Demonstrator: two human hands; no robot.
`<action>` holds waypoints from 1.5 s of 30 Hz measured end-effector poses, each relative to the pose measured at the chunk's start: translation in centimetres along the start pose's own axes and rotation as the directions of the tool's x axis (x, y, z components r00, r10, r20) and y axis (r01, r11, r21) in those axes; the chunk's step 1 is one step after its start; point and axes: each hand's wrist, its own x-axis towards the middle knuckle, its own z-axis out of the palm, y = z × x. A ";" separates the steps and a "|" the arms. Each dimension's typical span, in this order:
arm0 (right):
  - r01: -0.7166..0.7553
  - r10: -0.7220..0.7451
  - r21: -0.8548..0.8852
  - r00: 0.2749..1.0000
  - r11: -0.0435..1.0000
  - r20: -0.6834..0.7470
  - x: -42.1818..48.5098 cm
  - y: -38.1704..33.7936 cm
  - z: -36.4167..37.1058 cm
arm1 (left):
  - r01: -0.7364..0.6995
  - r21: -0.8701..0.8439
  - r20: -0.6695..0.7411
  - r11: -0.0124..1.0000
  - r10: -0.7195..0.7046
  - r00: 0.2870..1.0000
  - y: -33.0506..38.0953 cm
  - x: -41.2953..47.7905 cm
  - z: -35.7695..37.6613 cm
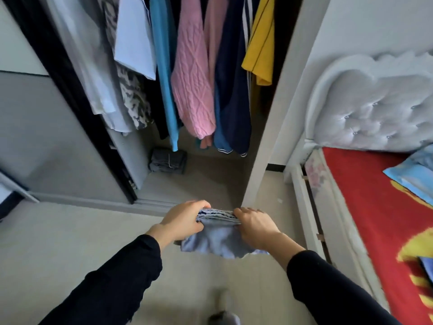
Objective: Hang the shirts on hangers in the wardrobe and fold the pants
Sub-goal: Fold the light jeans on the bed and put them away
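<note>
A folded light blue garment [216, 240] is held in the air in front of the open wardrobe [201, 179]. My left hand [185, 220] grips its left end and my right hand [254, 225] grips its right end, fingers curled over the stacked folds. Inside the wardrobe hang several garments: a white shirt [93, 66], a light blue shirt [134, 36], a teal top [164, 73], a pink knitted sweater [193, 85], a navy jacket [234, 95] and a yellow shirt [260, 41]. A folded dark grey pair of pants [167, 161] lies on the wardrobe floor.
The wardrobe's sliding door [46, 127] stands at the left with a dark frame. A bed with a red blanket [375, 219] and a white tufted headboard [375, 106] is at the right. A blue pillow [414, 174] lies on it. Pale floor [70, 242] lies underfoot.
</note>
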 end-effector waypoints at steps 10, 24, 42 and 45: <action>0.030 -0.016 -0.075 0.984 0.997 0.180 23.2 1.2 6.6 | 0.093 0.076 -0.068 0.993 -0.088 0.994 -15.3 16.1 0.8; -0.004 0.034 -0.219 0.990 0.976 0.134 51.6 -0.7 32.8 | 0.067 0.035 -0.248 0.997 -0.056 0.967 -47.2 34.7 15.3; -0.034 0.021 -0.434 0.999 0.900 -0.034 58.1 8.8 55.3 | -0.164 0.583 -0.122 0.796 0.285 0.951 -55.6 49.2 35.3; -0.080 0.085 -0.310 0.996 0.947 0.003 58.0 9.3 58.3 | -0.236 0.572 0.001 0.786 0.287 0.958 -57.2 49.4 37.6</action>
